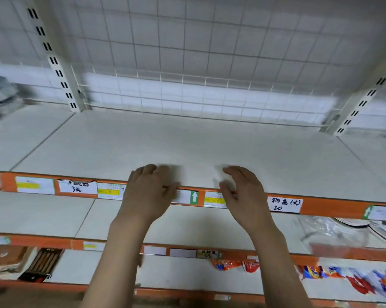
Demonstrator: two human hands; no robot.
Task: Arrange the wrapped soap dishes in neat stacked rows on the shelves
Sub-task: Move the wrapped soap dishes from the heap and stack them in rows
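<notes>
Both your forearms reach up and forward from the bottom of the view, side by side, toward the front edge of the upper shelf [187, 143]. Your left hand [147, 192] is palm down over the orange price rail [321, 206], fingers loosely curled with the tips just past the shelf lip, and it holds nothing. Your right hand [243, 192] mirrors it just beside, palm turned inward, fingers bent and relaxed, thumb low near the rail, also holding nothing. The two hands are apart, with a green arrow label [194, 197] on the rail between them. Whether your fingertips touch the shelf surface cannot be told through the blur.

The wrapped soap dishes [334, 234] seem to be the clear plastic-wrapped items on the shelf below, at the far right, well apart from both hands; blur hides their shape. A handwritten price tag [284, 204] sits on the rail right of your right hand. Colourful packets [343, 276] lie on the lowest shelf.
</notes>
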